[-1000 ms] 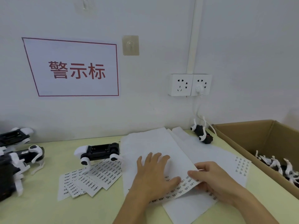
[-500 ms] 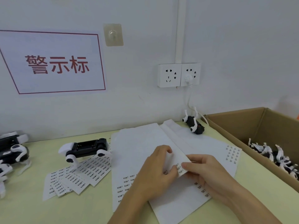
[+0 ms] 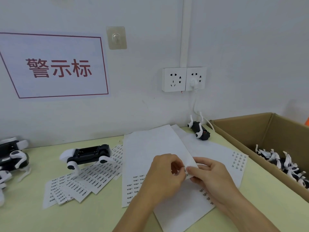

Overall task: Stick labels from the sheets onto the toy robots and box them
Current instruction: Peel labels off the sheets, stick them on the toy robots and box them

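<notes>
Label sheet (image 3: 160, 148), on the table (image 3: 25, 218), is pinched at its folded corner by right hand (image 3: 212, 176); left hand (image 3: 165, 174) is curled there, picking. Label may tear or fold onto itself if peeled hastily.

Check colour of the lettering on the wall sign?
Dark red characters on the white, red-bordered wall sign; clearest in the head view.

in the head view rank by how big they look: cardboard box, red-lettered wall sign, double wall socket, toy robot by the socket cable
1. cardboard box, cut off by the frame
2. wall sign, close behind; also cropped, so unsure
3. wall socket
4. toy robot
</notes>
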Motion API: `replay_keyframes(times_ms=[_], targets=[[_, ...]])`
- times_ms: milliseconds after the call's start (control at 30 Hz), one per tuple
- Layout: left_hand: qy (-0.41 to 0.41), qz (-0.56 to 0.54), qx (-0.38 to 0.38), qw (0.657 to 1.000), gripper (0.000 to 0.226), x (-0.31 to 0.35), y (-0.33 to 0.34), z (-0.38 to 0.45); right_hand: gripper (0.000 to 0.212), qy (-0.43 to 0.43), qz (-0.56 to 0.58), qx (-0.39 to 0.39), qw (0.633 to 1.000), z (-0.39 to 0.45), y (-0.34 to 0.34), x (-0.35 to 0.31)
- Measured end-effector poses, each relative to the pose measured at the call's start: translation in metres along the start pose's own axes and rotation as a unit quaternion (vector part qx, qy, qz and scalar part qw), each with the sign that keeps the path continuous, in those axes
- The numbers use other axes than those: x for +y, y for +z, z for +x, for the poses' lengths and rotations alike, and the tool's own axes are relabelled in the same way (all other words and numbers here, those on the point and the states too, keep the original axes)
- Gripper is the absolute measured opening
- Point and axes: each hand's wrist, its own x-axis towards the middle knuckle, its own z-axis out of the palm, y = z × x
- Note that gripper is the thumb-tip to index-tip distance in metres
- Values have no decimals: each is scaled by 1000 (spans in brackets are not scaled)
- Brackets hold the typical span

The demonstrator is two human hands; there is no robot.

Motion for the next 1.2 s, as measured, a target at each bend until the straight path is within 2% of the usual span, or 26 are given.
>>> replay_keyframes(times_ms=[233,567,700,800,900,933,967,1000,1067,1133,1200], targets=[[-73,32,6,997,10,8,6,4,22,-10,-61,25,998,0,-1,0],[-109,65,50,991,13,16,15,0,24,0,-72,44,996,0,4,1],[-165,36,127,977,16,12,9,1,25,6,-86,62,994,-3,3,-4],[-206,-18,194,959,21,3,-9,6,30,-5,-179,100,979,-4,-5,-8],[-180,-10,245,952,21,0,-26,8,22,-90,-330,165,925,-8,-2,-9],[-161,5,254,954,19,0,-29,8,17,-125,-349,173,913,-10,4,-10],[-141,28,255,956,17,0,-31,7,16,-147,-339,160,915,-10,12,-11],[-119,60,252,958,16,1,-32,6,18,-147,-297,129,935,-9,23,-13],[-62,148,246,956,15,2,-36,4,20,-84,-205,48,974,-5,48,-21],[-7,238,233,943,20,5,-40,2,25,-35,-159,5,987,-1,70,-30],[21,321,215,922,31,9,-48,-1,30,-27,-125,-4,992,3,87,-37]])
